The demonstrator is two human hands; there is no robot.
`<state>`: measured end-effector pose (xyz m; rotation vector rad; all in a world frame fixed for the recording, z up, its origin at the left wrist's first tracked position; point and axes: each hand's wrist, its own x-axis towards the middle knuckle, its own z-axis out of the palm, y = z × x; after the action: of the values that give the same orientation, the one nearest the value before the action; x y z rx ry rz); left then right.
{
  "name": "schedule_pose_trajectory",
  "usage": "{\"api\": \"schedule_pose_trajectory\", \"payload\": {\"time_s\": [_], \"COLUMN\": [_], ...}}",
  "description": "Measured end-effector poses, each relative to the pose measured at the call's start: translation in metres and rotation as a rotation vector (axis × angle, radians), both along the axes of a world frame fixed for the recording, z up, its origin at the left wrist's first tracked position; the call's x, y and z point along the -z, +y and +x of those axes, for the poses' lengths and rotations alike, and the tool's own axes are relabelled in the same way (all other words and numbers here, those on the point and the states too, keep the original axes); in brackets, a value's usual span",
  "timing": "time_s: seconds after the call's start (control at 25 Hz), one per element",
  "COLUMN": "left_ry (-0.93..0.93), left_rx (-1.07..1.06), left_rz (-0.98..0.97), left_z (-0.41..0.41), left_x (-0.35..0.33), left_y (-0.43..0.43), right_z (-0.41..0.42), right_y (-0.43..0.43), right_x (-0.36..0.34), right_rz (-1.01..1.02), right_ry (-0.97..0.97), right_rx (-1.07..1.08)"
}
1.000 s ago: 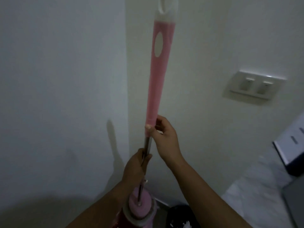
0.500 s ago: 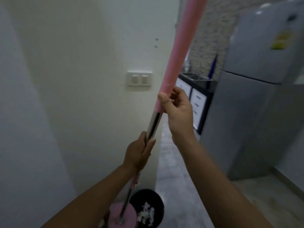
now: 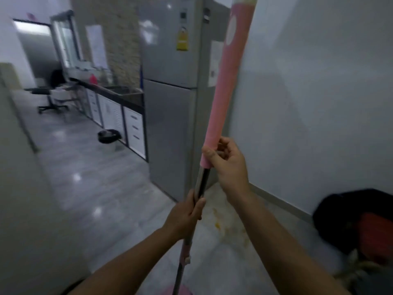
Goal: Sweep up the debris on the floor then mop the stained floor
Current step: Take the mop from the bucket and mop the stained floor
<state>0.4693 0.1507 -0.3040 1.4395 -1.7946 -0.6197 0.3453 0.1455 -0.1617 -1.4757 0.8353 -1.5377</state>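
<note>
Mop [image 3: 225,92], held nearly upright at centre frame. Its pink sleeve runs to the top edge; a bare metal shaft continues down to a pink fitting at the bottom edge, and the head itself is mostly out of frame.

Right hand [image 3: 230,167]: fingers and thumb curled round the lower end of the pink sleeve. Left hand [image 3: 185,216]: wrapped round the metal shaft just below, the two hands near but apart.

Step in hand, as judged: the mopping half of the task, with the mop carried towards the soiled patch and not yet working the floor. The yellowish stain [image 3: 231,231] lies on the floor [image 3: 95,177] just right of the shaft, between the forearms, lower centre. The next move likely calls for lowering the head onto that patch and stroking across it, with both grips kept firm. Whether any debris remains cannot be told.

Surface: pale grey glossy tile showing bright reflections; probably slippery when wet.

Room: a grey refrigerator [image 3: 170,81] stands behind the mop, against a plain wall [image 3: 319,103] at right. A dark-topped counter with white drawers [image 3: 134,124] runs to the left, with a black bin [image 3: 108,136] on the floor beside it and an office chair [image 3: 49,96] at far left. A dark bag [image 3: 357,220] sits lower right, against the wall.
</note>
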Motion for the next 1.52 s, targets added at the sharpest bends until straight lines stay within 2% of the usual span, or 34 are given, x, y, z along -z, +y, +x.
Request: {"api": "schedule_pose_trajectory", "payload": {"time_s": [0.24, 0.48, 0.6, 0.72, 0.84, 0.92, 1.08, 1.2, 1.24, 1.32, 1.44, 1.52], "left_ry": [-0.166, -0.368, -0.366, -0.315, -0.393, -0.406, -0.422, -0.409, -0.393, -0.374, -0.382, -0.409], "left_rx": [0.301, 0.574, 0.618, 0.647, 0.76, 0.819, 0.908, 0.854, 0.825, 0.81, 0.782, 0.782], "left_rz": [0.205, 0.258, 0.283, 0.363, 0.523, 0.557, 0.556, 0.573, 0.585, 0.619, 0.685, 0.674], "left_z": [-0.122, -0.222, -0.271, -0.318, -0.361, -0.386, -0.436, -0.459, -0.464, -0.478, -0.495, -0.505], "left_x": [0.042, 0.093, 0.128, 0.168, 0.22, 0.239, 0.252, 0.26, 0.261, 0.263, 0.266, 0.274], "left_y": [-0.076, -0.175, -0.229, -0.267, -0.281, -0.281, -0.274, -0.273, -0.271, -0.262, -0.236, -0.217], "right_z": [-0.131, -0.231, -0.274, -0.306, -0.333, -0.356, -0.396, -0.407, -0.41, -0.421, -0.46, -0.494], "right_y": [-0.04, -0.101, -0.15, -0.182, -0.183, -0.175, -0.153, -0.145, -0.145, -0.149, -0.168, -0.173], "right_x": [0.054, 0.122, 0.163, 0.219, 0.274, 0.291, 0.296, 0.283, 0.277, 0.266, 0.25, 0.247], "right_rz": [0.158, 0.33, 0.425, 0.654, 0.865, 0.92, 1.059, 1.109, 1.085, 0.968, 0.697, 0.687], "right_ry": [0.102, 0.145, 0.121, 0.125, 0.156, 0.141, 0.185, 0.173, 0.242, 0.559, 1.335, 1.691], "right_rx": [0.227, 0.491, 0.589, 0.594, 0.576, 0.682, 0.851, 0.84, 0.793, 0.661, 0.303, 0.064]}}
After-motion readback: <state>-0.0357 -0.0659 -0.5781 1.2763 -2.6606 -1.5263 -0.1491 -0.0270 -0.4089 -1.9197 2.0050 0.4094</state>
